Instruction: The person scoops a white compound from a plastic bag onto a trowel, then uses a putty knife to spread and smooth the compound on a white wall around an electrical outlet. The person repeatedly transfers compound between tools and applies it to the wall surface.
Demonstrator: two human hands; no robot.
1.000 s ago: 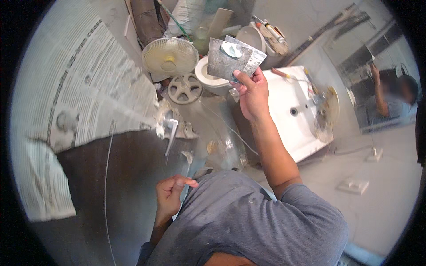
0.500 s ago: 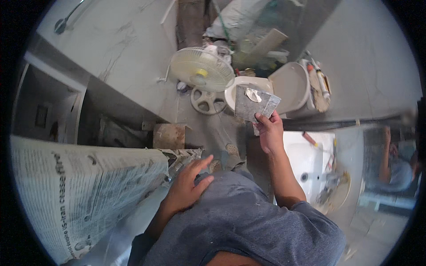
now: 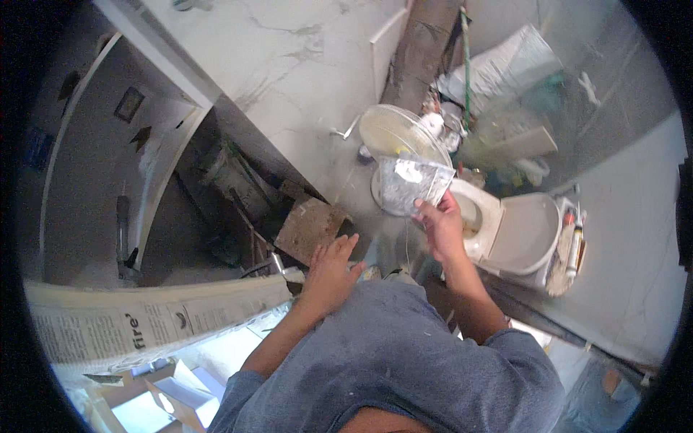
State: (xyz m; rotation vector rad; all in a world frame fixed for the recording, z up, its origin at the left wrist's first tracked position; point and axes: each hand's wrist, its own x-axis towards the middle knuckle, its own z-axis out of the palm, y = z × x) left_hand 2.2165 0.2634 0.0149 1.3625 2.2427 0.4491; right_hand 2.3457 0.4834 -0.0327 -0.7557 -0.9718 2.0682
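The fingers of the right hand (image 3: 442, 229) grip a flat grey plate (image 3: 401, 196) jutting beyond their tips, already bearing a white patch (image 3: 409, 171), while the left hand's (image 3: 332, 273) fingers spread apart, apparently empty; how much work remains does not show.

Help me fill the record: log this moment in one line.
right hand: holds metal plate with white patch; left hand: open; fan: partly hidden; toilet: lid raised
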